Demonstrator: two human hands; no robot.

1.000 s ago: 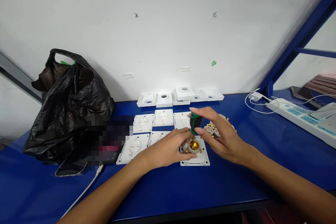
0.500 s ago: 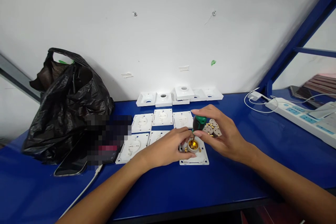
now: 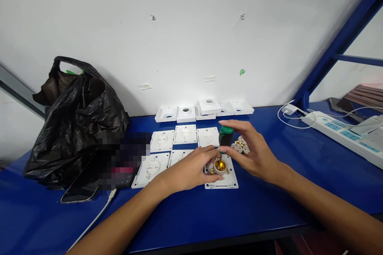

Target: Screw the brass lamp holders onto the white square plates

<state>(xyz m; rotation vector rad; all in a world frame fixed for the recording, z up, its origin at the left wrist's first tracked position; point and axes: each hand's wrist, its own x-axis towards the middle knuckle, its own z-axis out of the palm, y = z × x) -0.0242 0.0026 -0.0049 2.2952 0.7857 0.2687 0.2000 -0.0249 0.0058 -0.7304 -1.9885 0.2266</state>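
My right hand is closed on a short screwdriver with a green and black handle, thumb at its lower end and fingers over the top. The screwdriver stands nearly upright, its shaft pointing down into a round lamp socket with a brass-coloured inside. That socket sits on a square white plate. From the left, my left hand grips the socket, its thumb along the near side and its fingers beside the screwdriver shaft. The screwdriver's tip is hard to make out inside the socket.
Several white plates lie left of and behind my hands. White covers line the wall. Round socket pieces sit behind my right hand. A black plastic bag and phone are left; a power strip is right.
The screwdriver handle has turned slightly and stands a little more upright, with my right fingers shifted on it. My left hand keeps its place on the socket.
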